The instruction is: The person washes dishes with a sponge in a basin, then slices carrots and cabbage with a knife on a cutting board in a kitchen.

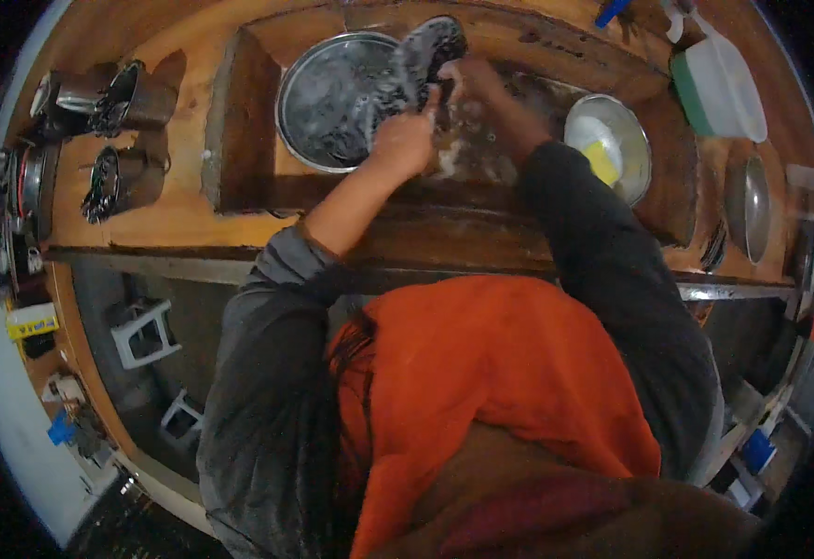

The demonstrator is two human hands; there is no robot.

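My left hand (407, 138) is over the right edge of a large round metal basin (330, 105) of water, its fingers against a dark, wet, shiny item (438, 43). That item looks rounded and blurred; its kind I cannot tell. My right hand (459, 75) grips its right side. Water runs or splashes below it between the hands and the basin. A metal bowl (634, 164) stands at the right in the wooden-walled sink, with a yellow sponge (602, 162) and something white inside.
Metal containers with dark utensils (124, 175) stand on the wooden counter (186, 168) at left. A green-and-white plastic container (721, 91) is at upper right, above a metal bowl or lid (749, 209). The sink's wooden front wall (463, 237) lies between me and the basin.
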